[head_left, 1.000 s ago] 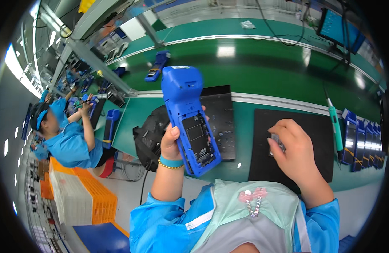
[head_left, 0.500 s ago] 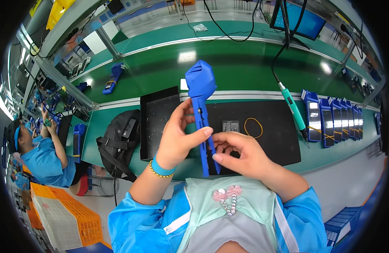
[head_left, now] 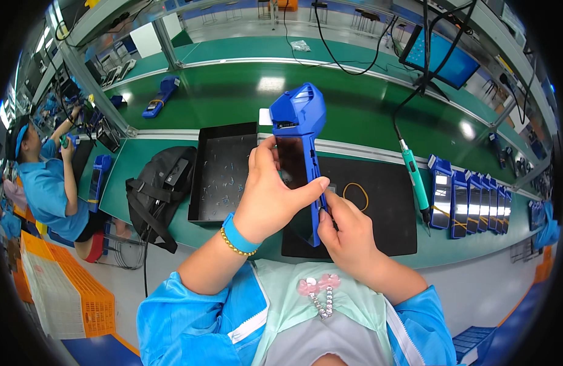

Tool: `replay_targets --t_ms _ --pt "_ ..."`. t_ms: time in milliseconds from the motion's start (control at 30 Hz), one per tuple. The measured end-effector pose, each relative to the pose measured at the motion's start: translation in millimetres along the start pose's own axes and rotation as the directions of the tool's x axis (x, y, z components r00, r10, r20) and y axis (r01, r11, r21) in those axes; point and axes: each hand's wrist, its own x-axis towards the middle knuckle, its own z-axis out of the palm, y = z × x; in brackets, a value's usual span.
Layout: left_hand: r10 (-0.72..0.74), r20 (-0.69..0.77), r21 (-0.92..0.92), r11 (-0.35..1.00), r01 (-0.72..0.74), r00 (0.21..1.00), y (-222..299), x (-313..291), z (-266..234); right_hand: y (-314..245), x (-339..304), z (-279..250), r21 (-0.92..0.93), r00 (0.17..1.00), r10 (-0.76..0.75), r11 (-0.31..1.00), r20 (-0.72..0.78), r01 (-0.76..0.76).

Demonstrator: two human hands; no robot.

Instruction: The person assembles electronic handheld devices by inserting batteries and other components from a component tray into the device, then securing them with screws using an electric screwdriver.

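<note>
**Blue handheld terminal held above mat, side edge being worked**

Left hand [head_left: 270,201] grasps the blue handheld terminal [head_left: 299,152] upright over the black mat [head_left: 385,213], near the bench's front edge. Right hand [head_left: 348,235] pinches at its lower side edge. Risk, as judged: one-hand hold could slip and twist the unit. Whatever the right fingertips pinch is hidden.

A single head-worn fisheye looks steeply down, close over the green workbench [head_left: 367,116].

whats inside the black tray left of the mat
The black tray holds many tiny scattered bits, likely screws, too small to tell for sure. Its right edge is partly covered by the left hand holding the blue device.
</note>
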Motion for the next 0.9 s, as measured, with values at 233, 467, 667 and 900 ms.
replay_targets --t_ms 233,467,667,900 --pt "-0.001 -0.023 0.120 0.993 0.003 1.000 -2 0 1 1 1 2 -0.046 0.999 0.009 0.999 -0.031 -0.010" --pt "-0.020 -0.071 0.190 0.981 0.033 0.997 8 -4 -1 0 3 5 -0.076 0.999 0.031 0.997 -0.023 -0.033" --pt "-0.009 -0.080 0.201 0.979 0.025 0.997 9 -5 0 -3 3 2 -0.091 0.998 0.051 0.994 -0.026 -0.053" --pt "0.025 -0.077 0.204 0.979 -0.009 0.997 5 -4 -5 -6 7 5 -0.067 0.996 0.081 0.994 -0.024 -0.082"
